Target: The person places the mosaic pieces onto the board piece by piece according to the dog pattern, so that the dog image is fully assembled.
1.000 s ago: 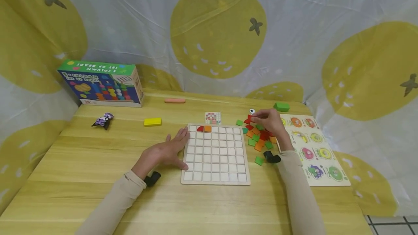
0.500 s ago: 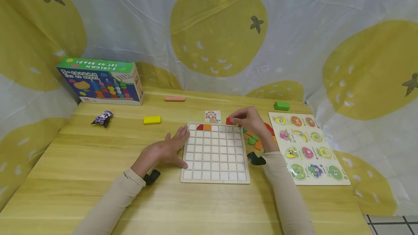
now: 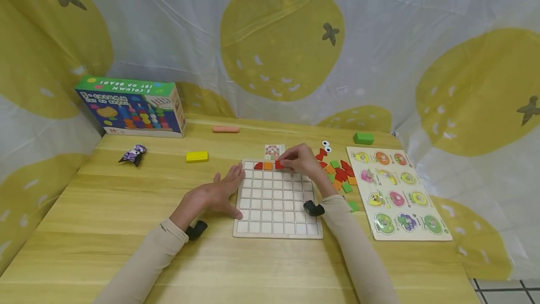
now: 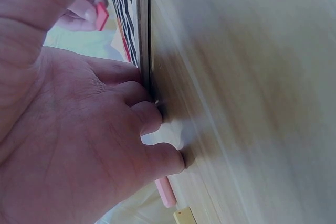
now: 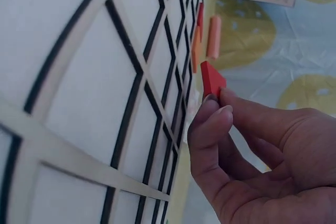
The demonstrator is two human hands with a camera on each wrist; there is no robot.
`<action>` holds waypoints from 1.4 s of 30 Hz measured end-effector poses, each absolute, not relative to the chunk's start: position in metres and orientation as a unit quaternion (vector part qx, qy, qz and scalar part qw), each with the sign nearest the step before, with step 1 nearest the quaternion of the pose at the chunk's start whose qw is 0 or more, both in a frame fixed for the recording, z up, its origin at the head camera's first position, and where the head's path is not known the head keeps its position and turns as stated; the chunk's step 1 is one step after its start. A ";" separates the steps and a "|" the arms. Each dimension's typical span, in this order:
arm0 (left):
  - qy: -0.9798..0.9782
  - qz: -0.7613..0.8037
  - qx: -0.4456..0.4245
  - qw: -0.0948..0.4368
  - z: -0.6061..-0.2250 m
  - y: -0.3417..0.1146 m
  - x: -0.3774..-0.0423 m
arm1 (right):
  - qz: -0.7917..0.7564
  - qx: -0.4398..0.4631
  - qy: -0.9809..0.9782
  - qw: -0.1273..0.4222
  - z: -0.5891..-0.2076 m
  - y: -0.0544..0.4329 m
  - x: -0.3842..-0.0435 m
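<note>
A square wooden grid board [image 3: 277, 204] lies on the table. In its far row sit a red quarter-round tile [image 3: 258, 166] and an orange square tile [image 3: 268, 166]. My left hand [image 3: 216, 197] rests along the board's left edge, fingers spread; in the left wrist view its fingertips touch the table beside the edge. Over the far row, just right of the orange tile, my right hand [image 3: 300, 159] pinches a red tile [image 5: 211, 80] between thumb and fingers. The tile is still above the board in the right wrist view. A small pattern card [image 3: 273, 151] lies behind the board.
Right of the board is a pile of red, orange and green tiles [image 3: 347, 187] with two eye tiles [image 3: 326, 146]. Beyond lies a fruit puzzle board [image 3: 406, 224]. Blocks in green [image 3: 363, 138], yellow [image 3: 197, 156] and pink [image 3: 225, 129], a purple figurine [image 3: 133, 155] and a box [image 3: 132, 109] stand around.
From the pile, my right hand has moved left with the red tile to the far row of the board. My left hand has stayed at the board's edge.
</note>
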State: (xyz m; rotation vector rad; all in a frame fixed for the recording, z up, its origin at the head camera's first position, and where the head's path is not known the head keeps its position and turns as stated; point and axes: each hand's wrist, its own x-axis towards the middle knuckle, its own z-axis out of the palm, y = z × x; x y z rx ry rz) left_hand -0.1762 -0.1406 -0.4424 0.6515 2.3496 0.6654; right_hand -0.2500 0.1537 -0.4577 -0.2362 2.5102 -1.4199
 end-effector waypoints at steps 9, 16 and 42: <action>0.885 0.250 0.255 0.299 -0.439 -0.139 -0.176 | -0.446 -0.080 0.885 0.108 -0.462 0.149 -0.250; 0.885 0.246 0.259 0.297 -0.438 -0.136 -0.176 | -0.400 -0.066 0.910 0.090 -0.464 0.145 -0.252; 0.890 0.239 0.252 0.294 -0.441 -0.139 -0.173 | -0.430 -0.136 0.893 -0.004 -0.455 0.230 -0.259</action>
